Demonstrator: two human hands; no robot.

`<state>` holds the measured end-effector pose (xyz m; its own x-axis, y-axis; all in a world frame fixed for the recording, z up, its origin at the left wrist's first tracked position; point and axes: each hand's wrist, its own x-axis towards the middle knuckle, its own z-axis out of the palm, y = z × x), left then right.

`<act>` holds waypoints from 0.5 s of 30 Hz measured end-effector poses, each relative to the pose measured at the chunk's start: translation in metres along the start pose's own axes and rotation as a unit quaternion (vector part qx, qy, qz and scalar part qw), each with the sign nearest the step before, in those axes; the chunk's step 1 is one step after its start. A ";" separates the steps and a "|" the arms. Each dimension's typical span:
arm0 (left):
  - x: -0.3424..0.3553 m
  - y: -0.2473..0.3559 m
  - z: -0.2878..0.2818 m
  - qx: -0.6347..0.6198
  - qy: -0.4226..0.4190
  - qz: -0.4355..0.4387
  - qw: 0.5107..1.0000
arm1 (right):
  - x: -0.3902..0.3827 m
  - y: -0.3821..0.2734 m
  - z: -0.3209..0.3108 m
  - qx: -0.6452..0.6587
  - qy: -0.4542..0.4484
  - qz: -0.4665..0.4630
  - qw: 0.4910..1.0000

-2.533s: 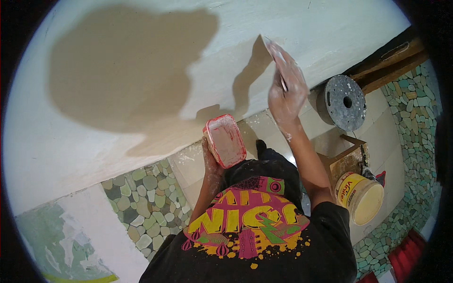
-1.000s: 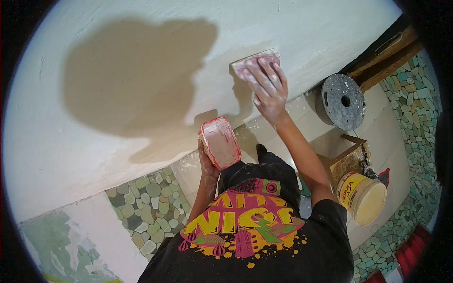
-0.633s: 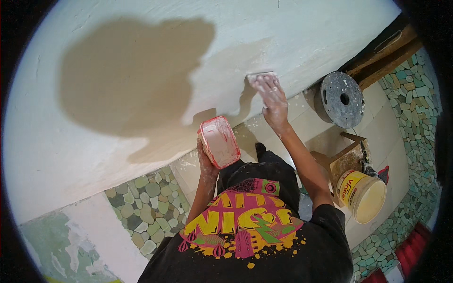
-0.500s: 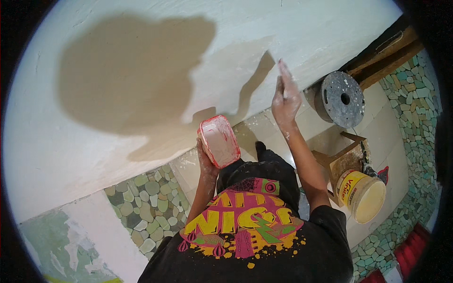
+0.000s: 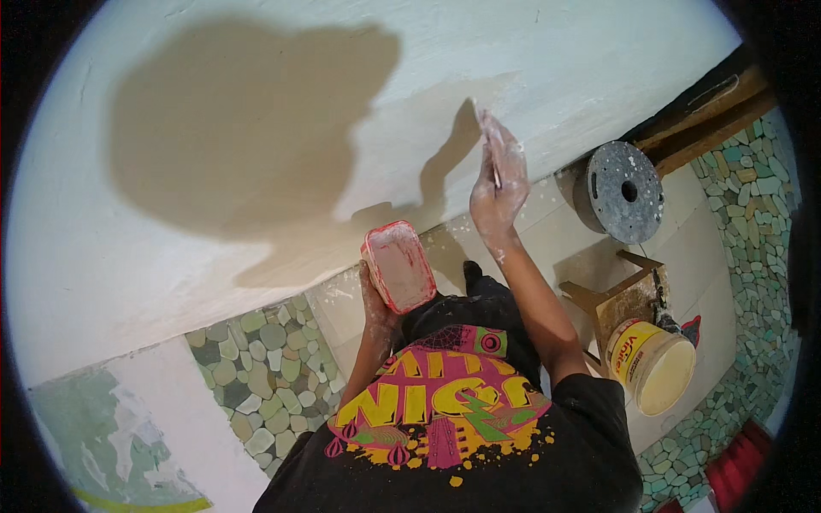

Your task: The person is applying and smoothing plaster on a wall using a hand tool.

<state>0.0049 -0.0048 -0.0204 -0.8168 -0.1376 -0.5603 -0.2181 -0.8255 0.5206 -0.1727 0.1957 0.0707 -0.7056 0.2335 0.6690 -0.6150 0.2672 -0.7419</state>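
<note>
My right hand (image 5: 498,184), smeared with white paste, is shut on a thin flat putty blade (image 5: 488,144) held edge-on against the white wall (image 5: 530,60). The blade touches the wall at its upper tip. My left hand (image 5: 377,301) grips from below a red-rimmed plastic tray (image 5: 398,266) coated inside with whitish putty, held near my chest below the wall. My shadow falls on the wall to the left of the blade.
A round grey disc with a hole (image 5: 625,191) leans by the wall at right. A wooden stool (image 5: 623,299) stands below it, next to a yellow tub of putty (image 5: 654,362). Green pebble flooring (image 5: 269,382) lies at lower left and far right.
My right hand drew the blade flat across the wall, then turned it edge-on and shifted slightly right. The tray in my left hand stayed almost still.
</note>
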 end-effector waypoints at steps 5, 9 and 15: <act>0.010 -0.007 -0.013 -0.015 0.002 -0.001 1.000 | -0.029 0.020 0.013 -0.103 -0.063 -0.050 0.991; 0.008 0.000 -0.003 -0.006 0.017 -0.021 1.000 | -0.035 0.019 -0.004 -0.089 -0.159 -0.060 0.981; 0.014 0.000 -0.009 -0.004 -0.033 -0.023 0.999 | -0.020 0.053 -0.006 -0.287 -0.188 -0.210 0.915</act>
<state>-0.0014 -0.0118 -0.0340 -0.8390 -0.0631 -0.5404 -0.2531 -0.8340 0.4902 -0.1892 0.2107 0.0186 -0.5869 -0.3123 0.7470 -0.6497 0.7322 -0.2044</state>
